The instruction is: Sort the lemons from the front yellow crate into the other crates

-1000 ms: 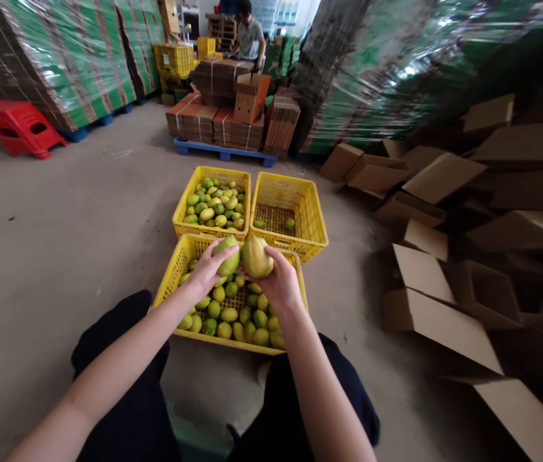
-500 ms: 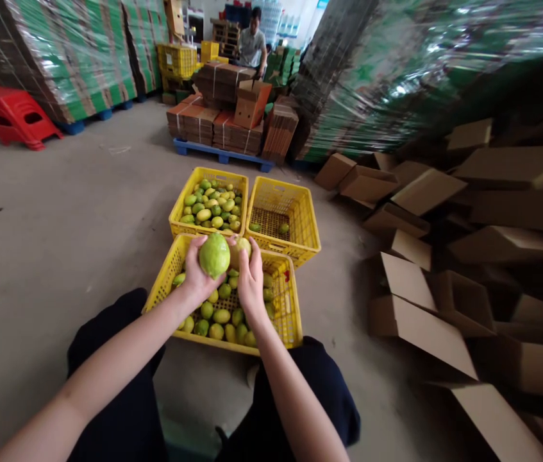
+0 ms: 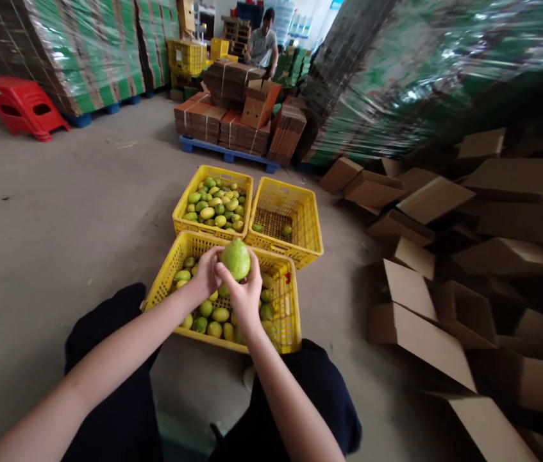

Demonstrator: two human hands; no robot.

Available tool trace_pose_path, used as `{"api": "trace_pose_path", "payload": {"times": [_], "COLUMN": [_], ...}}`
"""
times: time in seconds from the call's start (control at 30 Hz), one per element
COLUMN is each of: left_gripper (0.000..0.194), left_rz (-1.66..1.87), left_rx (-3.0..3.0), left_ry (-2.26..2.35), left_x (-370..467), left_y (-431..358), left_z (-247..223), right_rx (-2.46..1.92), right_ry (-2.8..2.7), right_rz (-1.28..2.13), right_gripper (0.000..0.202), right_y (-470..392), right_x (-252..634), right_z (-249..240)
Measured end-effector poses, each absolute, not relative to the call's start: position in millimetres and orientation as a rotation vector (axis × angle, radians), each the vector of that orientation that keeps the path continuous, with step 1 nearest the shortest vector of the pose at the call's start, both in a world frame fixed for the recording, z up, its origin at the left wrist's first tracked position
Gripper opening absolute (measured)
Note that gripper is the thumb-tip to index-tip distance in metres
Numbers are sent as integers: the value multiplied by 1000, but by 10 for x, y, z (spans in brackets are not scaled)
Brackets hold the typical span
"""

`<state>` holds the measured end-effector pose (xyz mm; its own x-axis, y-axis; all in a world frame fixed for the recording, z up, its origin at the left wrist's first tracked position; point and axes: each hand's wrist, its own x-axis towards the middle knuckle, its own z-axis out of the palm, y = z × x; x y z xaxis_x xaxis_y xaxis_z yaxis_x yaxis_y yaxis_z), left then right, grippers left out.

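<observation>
A large green lemon (image 3: 236,259) is held up over the near yellow crate (image 3: 156,292). My right hand (image 3: 246,295) grips it, thumb on its left side and fingers along its right. Close against the lemon's left side is my left hand (image 3: 208,271), fingers curled; whatever they hold, if anything, is hidden. Below both hands, green and yellow lemons (image 3: 220,314) lie loosely in the near crate. Behind it on the left, another yellow crate (image 3: 182,218) is heaped with lemons. The crate (image 3: 307,221) beside that one has a couple of green lemons on its floor.
Open cardboard boxes (image 3: 429,346) are piled along the right. Flattened cartons (image 3: 245,131) sit on a blue pallet (image 3: 227,154) ahead, with a person (image 3: 262,45) behind them. A red stool (image 3: 24,106) stands at the left. Wrapped stacks (image 3: 91,54) flank the floor.
The green lemon has passed from my left hand into my right, moving rightward. The paler lemon that was in my right hand is out of sight. The view has shifted slightly.
</observation>
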<state>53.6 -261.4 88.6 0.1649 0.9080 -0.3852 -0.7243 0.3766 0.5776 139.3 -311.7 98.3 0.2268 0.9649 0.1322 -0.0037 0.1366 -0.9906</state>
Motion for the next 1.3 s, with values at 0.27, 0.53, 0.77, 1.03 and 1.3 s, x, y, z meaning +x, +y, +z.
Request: {"api": "trace_pose_path", "payload": {"times": [0.27, 0.53, 0.77, 1.03, 1.3], "left_gripper": [55, 50, 51, 55, 30], "left_rz": [1502, 1581, 1576, 1326, 1174], "left_rx": [1175, 2414, 1867, 684, 483], "left_ry": [967, 1017, 1049, 650, 671], "left_x": [280, 189, 189, 225, 355], "left_y": [-2567, -2705, -2733, -2698, -2668], "left_z": [1238, 1292, 1404, 1515, 1363], "right_rx": [-1139, -1180, -1205, -1015, -957], "right_ry": [-1092, -1552, -1538, -910, -738], "right_rz": [704, 42, 244, 1262, 1499], "right_gripper": [67, 54, 52, 46, 37], "right_y": [-2944, -2841, -2872, -2924, -2859], "right_x": [1698, 1908, 1950, 1958, 1895], "right_z": [1170, 1158, 1259, 1403, 1387]}}
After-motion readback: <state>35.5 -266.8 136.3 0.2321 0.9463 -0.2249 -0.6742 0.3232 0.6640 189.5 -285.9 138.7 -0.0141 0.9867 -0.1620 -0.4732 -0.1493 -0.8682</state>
